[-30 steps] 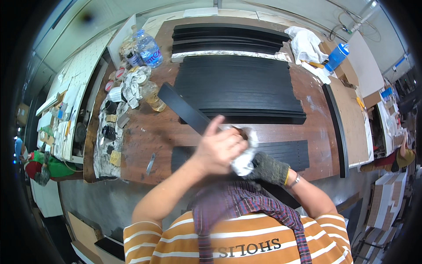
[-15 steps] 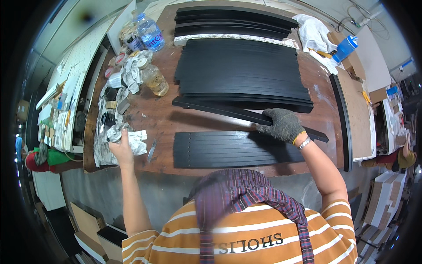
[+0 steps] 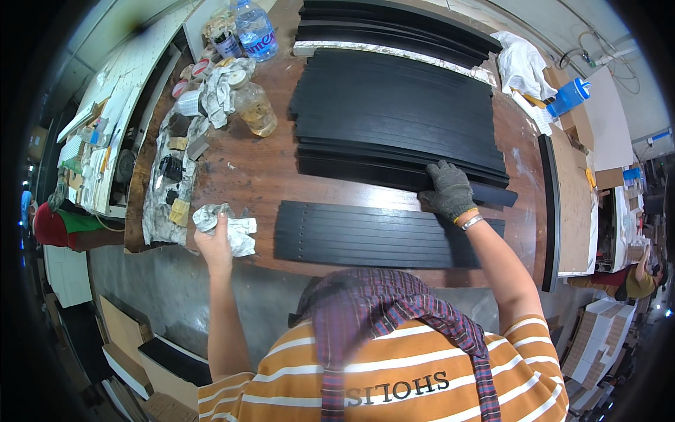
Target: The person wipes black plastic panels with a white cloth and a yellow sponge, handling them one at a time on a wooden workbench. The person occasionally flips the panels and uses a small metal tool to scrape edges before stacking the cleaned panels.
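Observation:
My bare left hand is closed round a crumpled, stained white rag, just above the table's left front. On my right hand is a dark grey knit glove; its fingers curl over a long black strip near the strip's right part. That strip lies along the near side of a wide stack of black strips. Closer to me, a flat row of black strips lies side by side, with small dots across its left end. My right wrist passes over this row's right part.
On the left stand a jar of yellowish liquid, a large water bottle and a stained cloth with small blocks. More black strips lie at the back. A blue bottle and white cloth sit far right.
My right hand has moved the black strip away from me, from a slant against the stack's near side to lying along it. My left hand has shifted right with the rag, off the stained cloth.

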The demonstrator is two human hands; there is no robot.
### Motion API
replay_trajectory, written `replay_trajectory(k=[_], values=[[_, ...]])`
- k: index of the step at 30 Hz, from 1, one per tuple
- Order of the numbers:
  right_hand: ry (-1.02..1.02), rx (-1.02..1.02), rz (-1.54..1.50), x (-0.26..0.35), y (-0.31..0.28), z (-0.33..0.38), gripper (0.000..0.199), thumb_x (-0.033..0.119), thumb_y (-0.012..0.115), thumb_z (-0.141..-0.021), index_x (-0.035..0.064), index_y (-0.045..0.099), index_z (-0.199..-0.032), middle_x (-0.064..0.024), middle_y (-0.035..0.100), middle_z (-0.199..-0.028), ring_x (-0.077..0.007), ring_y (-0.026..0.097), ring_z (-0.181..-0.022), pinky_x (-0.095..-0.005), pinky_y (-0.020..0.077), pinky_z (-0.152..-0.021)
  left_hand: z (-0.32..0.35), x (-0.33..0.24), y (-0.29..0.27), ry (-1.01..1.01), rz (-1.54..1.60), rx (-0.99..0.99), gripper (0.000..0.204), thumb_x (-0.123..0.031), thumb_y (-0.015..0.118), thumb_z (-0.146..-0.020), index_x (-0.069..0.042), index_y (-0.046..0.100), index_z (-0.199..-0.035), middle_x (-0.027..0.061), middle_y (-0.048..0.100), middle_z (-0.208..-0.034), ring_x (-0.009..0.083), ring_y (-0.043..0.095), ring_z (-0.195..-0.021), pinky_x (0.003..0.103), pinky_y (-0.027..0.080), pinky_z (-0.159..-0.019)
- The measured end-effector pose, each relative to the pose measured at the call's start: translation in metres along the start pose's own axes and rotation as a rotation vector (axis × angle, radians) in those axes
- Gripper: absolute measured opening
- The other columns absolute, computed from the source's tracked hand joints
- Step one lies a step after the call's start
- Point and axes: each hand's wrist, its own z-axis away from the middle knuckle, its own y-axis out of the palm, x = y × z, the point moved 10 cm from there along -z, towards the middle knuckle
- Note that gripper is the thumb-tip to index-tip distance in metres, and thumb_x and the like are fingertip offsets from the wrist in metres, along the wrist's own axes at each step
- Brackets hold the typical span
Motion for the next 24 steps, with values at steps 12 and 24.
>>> replay_trajectory(k=[12,24], values=[[0.141,-0.283,0.045,-0.02,-0.025,0.012,0.049,0.026,0.082,-0.075,0.0086,0.067,-0.119,-0.014,0.062,-0.114,-0.0339,0.058,-0.108,-0.0439,0.0495,-0.091,0.01,-0.024,0.041,0.048,-0.027,0.126,0.012,-0.003,0.069,-0.096,0.005,0.07,-0.106,0.0046,0.073,-0.097,0.011,0.065,-0.086,0.03,0.052,-0.08],[0.066,0.088,-0.338,-0.051,0.04,0.049,0.042,0.045,0.055,-0.099,0.0082,0.076,-0.1,-0.016,0.072,-0.103,-0.0377,0.065,-0.099,-0.0462,0.0499,-0.091,0.006,-0.045,0.074,0.063,0.069,0.17,0.014,-0.005,0.071,-0.095,0.005,0.07,-0.106,0.0047,0.073,-0.097,0.0113,0.066,-0.087,0.03,0.053,-0.082]])
